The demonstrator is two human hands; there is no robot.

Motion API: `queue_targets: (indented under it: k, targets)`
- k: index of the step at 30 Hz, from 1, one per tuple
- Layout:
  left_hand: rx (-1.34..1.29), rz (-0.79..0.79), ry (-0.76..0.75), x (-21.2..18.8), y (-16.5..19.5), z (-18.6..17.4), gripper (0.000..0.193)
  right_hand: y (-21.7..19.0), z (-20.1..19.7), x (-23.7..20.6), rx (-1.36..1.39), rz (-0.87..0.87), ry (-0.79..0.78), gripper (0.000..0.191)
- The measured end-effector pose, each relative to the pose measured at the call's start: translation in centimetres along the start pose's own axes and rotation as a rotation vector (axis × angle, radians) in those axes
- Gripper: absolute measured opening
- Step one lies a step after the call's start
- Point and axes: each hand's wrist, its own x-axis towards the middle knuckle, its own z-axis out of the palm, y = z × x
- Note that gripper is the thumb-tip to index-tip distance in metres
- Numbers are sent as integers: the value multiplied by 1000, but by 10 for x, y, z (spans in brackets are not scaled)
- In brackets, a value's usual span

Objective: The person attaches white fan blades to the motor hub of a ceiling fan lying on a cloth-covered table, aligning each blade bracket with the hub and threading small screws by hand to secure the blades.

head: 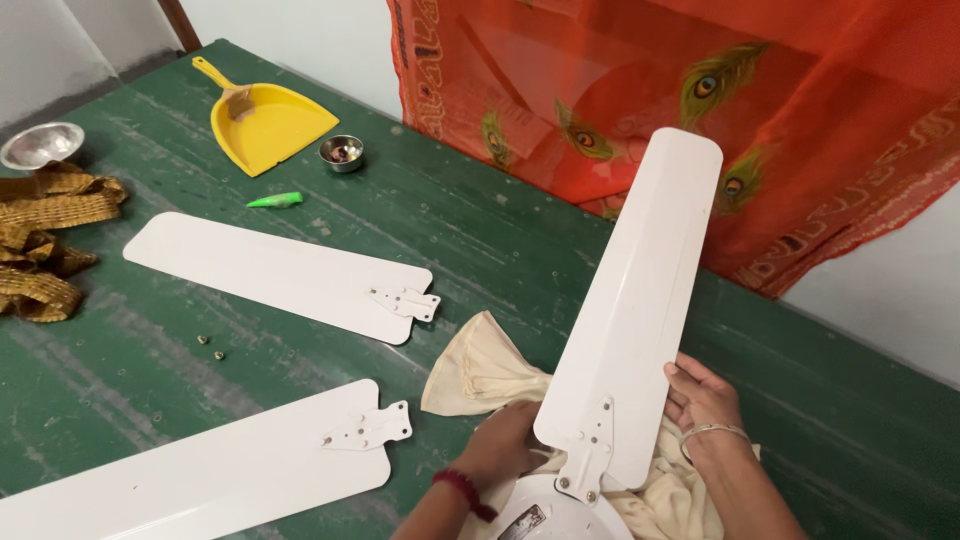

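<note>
On the green counter (480, 230), right hand (700, 400) open, steadying the blade (635, 300). Left hand (500, 445) curled on cloth (480, 370), fingers hidden. Best keep blade level at the hub (545, 515).

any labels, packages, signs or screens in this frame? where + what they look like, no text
Label: small dark rectangular sticker on the white round fan motor housing, bottom edge of the frame, just right of the left hand; partly cut off.
Printed cloth: orange fabric hanging at upper right, peacock-feather motifs and a patterned border.
No packages, signs or screens in view.
</note>
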Motion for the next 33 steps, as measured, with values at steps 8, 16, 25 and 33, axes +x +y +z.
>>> queue_targets:
  k: [8, 16, 25, 33]
  targets:
    - [-584, -262, -286, -13, -36, 18, 40, -1, 11, 2, -59, -17, -53, 38]
    - [-1320, -700, -173, -20, 4, -1, 64, 8, 26, 15, -169, -57, -67, 37]
    - [-849, -377, -57, -14, 29, -1, 61, 8, 23, 10, -209, -50, -39, 37]
    - [-1075, -336, -92, 2, 4, 8, 63, 15, 21, 17, -207, -64, -62, 38]
